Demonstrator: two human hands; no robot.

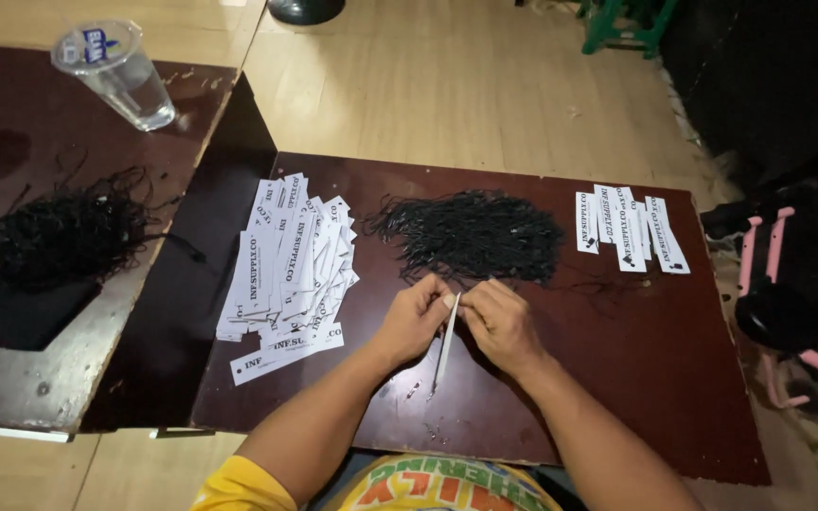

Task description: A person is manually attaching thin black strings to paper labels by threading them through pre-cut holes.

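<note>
A white paper tag (446,343), long and narrow, is pinched at its upper end between both hands, just in front of the heap of black strings (471,235) on the dark brown table (636,378). The left hand (414,317) has its fingers curled, thumb and forefinger pressed on the tag's top edge; the right hand (499,322) meets it from the other side, its fingers bent onto the same end. The tag hangs down from the fingertips toward the person, seen nearly edge-on. Left of the string heap lies a loose pile of white tags (291,270). Right of the heap sits a small row of tags (629,227) near the table's far corner. Well left of the heap, on a second table (11,378), rests another bundle of black strings (63,232), with a clear plastic cup (120,76) beyond it.
</note>
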